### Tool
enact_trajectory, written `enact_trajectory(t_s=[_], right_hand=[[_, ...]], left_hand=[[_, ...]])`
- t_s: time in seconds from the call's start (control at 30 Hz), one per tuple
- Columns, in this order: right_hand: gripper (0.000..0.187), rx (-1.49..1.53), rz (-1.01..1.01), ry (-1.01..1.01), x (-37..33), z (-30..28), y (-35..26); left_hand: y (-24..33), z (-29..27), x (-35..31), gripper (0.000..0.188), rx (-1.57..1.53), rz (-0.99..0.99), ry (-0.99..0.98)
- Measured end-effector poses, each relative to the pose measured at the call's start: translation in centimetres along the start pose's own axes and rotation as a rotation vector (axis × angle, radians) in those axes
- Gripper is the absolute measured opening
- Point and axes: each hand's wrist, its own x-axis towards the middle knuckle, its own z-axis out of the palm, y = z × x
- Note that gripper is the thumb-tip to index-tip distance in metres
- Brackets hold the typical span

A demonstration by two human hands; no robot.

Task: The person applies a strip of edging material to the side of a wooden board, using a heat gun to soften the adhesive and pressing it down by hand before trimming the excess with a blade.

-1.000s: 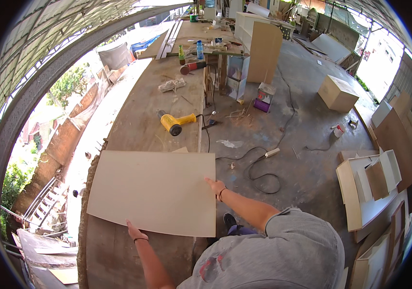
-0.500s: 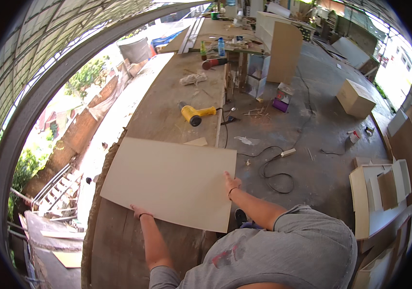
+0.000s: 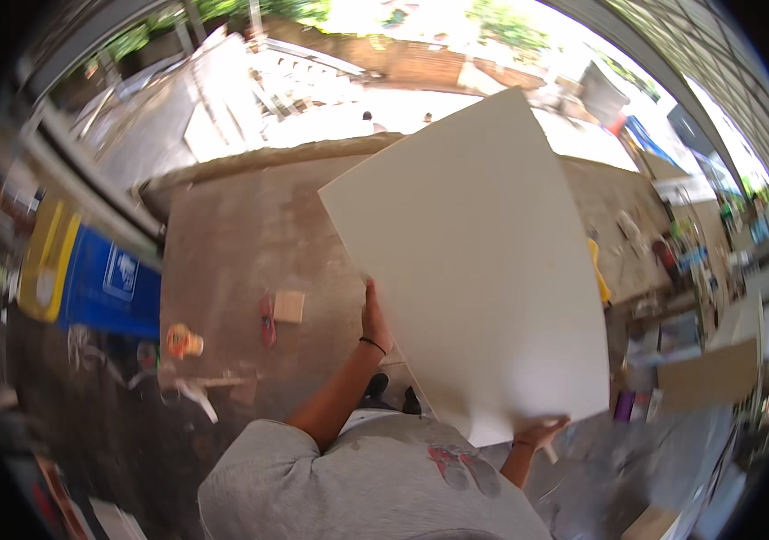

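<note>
A large white rectangular board [image 3: 470, 261] is held up at a tilt in front of me, over the brown workbench [image 3: 222, 234]. My left hand [image 3: 375, 317] grips its left edge, fingers partly hidden by the panel. At the lower right edge, my right hand [image 3: 544, 430] holds the board from below, most of its fingers out of sight. On the bench to the left lie a small square of light wood [image 3: 290, 307] and, beside it, a slim red tool [image 3: 267, 319] whose kind I cannot make out.
An orange-and-white roll-like item [image 3: 184, 341] sits near the bench's left corner. Beyond it stands a blue bin with a yellow top [image 3: 105, 279]. A yellow tool [image 3: 598, 272] shows partly behind the board. Cardboard-coloured panels [image 3: 708, 373] stand at the right.
My view has swung left along the bench. The board, which lay on the bench under both hands, is now lifted and tilted, with a hand on its left edge and one on its lower edge.
</note>
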Motion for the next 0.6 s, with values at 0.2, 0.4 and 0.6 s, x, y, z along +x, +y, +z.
enact_trajectory(t_s=[0.2, 0.4, 0.6], right_hand=[[0.082, -0.029, -0.151, -0.322, 2.9, 0.1, -3.7], [0.078, 0.023, -0.04, -0.685, 2.9, 2.4, -4.7], [0.081, -0.14, -0.151, -1.005, 0.2, 5.5, -3.4]], left_hand=[[0.4, -3.5, -8.6, 0.072, -0.229, 0.162, -0.011], [2.6, -6.9, -21.0, 0.074, -0.379, 0.396, 0.269], [-0.6, -15.2, -29.9, 0.085, -0.52, 0.624, 0.418]])
